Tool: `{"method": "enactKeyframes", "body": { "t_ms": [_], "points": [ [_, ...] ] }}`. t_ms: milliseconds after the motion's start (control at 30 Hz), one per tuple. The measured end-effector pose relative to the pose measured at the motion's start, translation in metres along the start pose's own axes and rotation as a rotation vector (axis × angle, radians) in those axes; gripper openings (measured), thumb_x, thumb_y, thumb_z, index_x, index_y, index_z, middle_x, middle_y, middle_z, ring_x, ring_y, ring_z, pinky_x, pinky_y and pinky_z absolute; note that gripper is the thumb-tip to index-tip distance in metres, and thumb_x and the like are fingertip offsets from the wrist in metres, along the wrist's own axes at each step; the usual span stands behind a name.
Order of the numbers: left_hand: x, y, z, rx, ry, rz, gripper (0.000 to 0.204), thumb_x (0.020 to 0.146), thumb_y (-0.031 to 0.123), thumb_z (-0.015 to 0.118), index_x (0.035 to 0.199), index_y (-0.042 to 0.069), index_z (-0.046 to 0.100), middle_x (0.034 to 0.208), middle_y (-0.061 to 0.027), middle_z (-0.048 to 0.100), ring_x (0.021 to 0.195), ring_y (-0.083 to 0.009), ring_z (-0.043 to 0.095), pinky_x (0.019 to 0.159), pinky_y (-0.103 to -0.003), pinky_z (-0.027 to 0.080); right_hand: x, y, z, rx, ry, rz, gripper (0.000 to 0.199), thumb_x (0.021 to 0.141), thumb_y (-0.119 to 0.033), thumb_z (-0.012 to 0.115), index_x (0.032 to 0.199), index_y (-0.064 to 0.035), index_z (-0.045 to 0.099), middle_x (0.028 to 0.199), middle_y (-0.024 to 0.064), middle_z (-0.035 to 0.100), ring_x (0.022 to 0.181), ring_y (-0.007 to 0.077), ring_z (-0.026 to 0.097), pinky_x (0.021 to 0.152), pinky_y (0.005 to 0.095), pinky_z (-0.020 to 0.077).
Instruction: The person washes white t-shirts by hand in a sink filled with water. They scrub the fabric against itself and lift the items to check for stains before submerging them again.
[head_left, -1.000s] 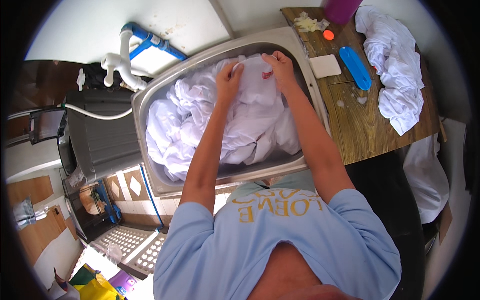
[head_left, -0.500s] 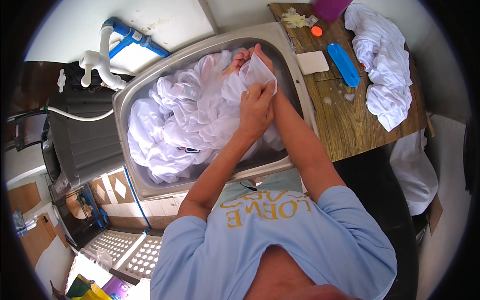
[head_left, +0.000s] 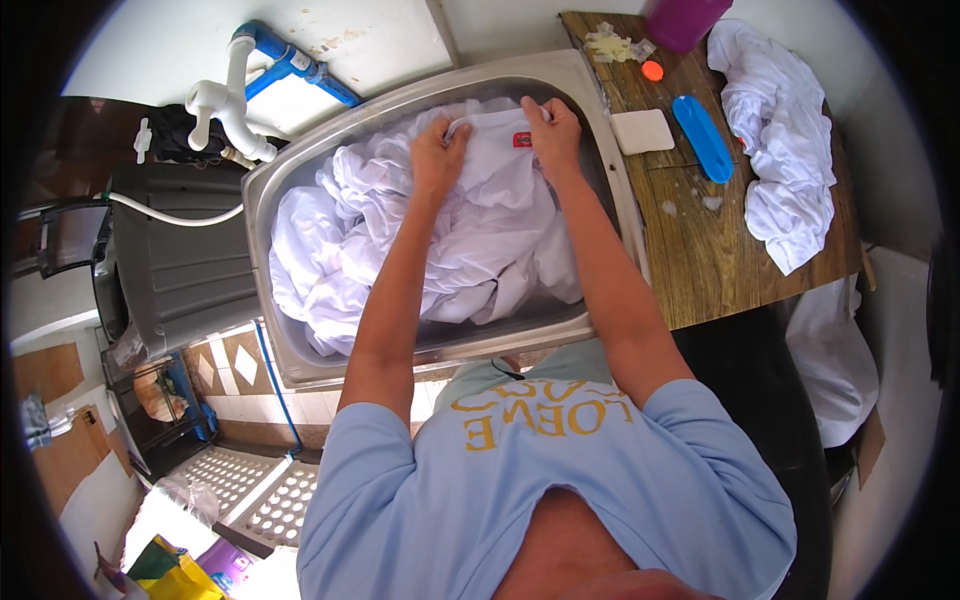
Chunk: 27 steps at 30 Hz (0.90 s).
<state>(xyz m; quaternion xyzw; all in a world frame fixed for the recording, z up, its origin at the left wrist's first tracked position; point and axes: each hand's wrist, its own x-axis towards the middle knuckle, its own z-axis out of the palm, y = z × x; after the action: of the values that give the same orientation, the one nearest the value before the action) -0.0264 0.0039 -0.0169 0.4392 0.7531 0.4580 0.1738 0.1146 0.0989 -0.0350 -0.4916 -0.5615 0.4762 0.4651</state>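
Observation:
White garments (head_left: 370, 240) lie heaped and wet-looking in a metal sink (head_left: 262, 190). Near the sink's far side, my left hand (head_left: 438, 158) pinches one white garment (head_left: 490, 160) by its edge. My right hand (head_left: 553, 135) grips the same garment a little to the right, beside a small red patch (head_left: 522, 140) on the cloth. Between the two hands the fabric is spread out, and its lower part runs into the heap. Both hands are closed on the cloth.
Right of the sink, a wooden counter (head_left: 700, 255) bears a white square block (head_left: 642, 132), a blue tray (head_left: 702, 140), an orange cap (head_left: 652, 71), a purple container (head_left: 685, 22) and crumpled white cloth (head_left: 780, 140). A white faucet (head_left: 225, 105) juts over the sink's left corner.
My hands were close together at the right, the left one on cloth over my right arm. Now they are apart, the left further left, with the garment spread between them and the red patch showing.

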Motion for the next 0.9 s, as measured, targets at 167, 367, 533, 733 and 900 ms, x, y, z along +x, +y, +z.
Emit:
{"method": "enactKeyframes", "body": {
  "t_ms": [167, 367, 533, 733, 900],
  "points": [
    [0.001, -0.017, 0.012, 0.117, 0.091, 0.201, 0.019, 0.082, 0.021, 0.063, 0.084, 0.002, 0.061, 0.07, -0.0157, 0.058, 0.057, -0.0247, 0.052, 0.057, -0.034, 0.042, 0.005, 0.022, 0.007, -0.315, 0.077, -0.436, 0.031, 0.078, -0.023, 0.068, 0.069, 0.0011, 0.051, 0.057, 0.0127, 0.046, 0.055, 0.0185, 0.045, 0.055, 0.0354, 0.0408],
    [0.008, -0.028, 0.009, -0.165, -0.039, -0.019, 0.015, 0.084, 0.019, 0.062, 0.081, 0.004, 0.06, 0.07, -0.007, 0.061, 0.062, -0.0161, 0.058, 0.057, -0.031, 0.044, 0.008, 0.019, 0.005, 0.16, -0.202, 0.143, 0.02, 0.084, -0.019, 0.062, 0.071, -0.0061, 0.054, 0.079, 0.0071, 0.06, 0.075, 0.0231, 0.059, 0.066, 0.0404, 0.0447],
    [0.018, 0.007, -0.014, -1.051, -0.208, -0.36, 0.011, 0.086, 0.012, 0.06, 0.078, 0.005, 0.063, 0.078, 0.0002, 0.063, 0.066, -0.0063, 0.055, 0.059, -0.023, 0.045, 0.009, -0.016, -0.002, 1.156, -0.324, 0.661, 0.019, 0.081, -0.019, 0.065, 0.091, -0.0051, 0.057, 0.085, 0.0047, 0.06, 0.076, 0.0201, 0.059, 0.074, 0.0373, 0.0477],
    [0.01, 0.051, 0.024, -0.685, -0.1, 0.171, 0.006, 0.079, 0.01, 0.063, 0.078, 0.004, 0.064, 0.08, -0.0054, 0.065, 0.071, -0.0123, 0.058, 0.066, -0.025, 0.046, -0.005, -0.005, 0.001, 0.972, -0.387, 0.593, 0.027, 0.088, -0.02, 0.054, 0.11, -0.0039, 0.055, 0.105, 0.0103, 0.058, 0.097, 0.0199, 0.055, 0.09, 0.0342, 0.0421],
    [0.007, 0.042, 0.065, 0.04, 0.028, 0.629, 0.009, 0.071, 0.01, 0.066, 0.077, 0.003, 0.064, 0.073, -0.0104, 0.063, 0.068, -0.0204, 0.059, 0.067, -0.032, 0.047, -0.011, 0.036, -0.003, 1.123, -0.573, 0.236, 0.032, 0.088, -0.024, 0.053, 0.115, -0.0072, 0.056, 0.111, 0.0037, 0.057, 0.106, 0.0141, 0.052, 0.092, 0.0308, 0.0403]
  ]
}}
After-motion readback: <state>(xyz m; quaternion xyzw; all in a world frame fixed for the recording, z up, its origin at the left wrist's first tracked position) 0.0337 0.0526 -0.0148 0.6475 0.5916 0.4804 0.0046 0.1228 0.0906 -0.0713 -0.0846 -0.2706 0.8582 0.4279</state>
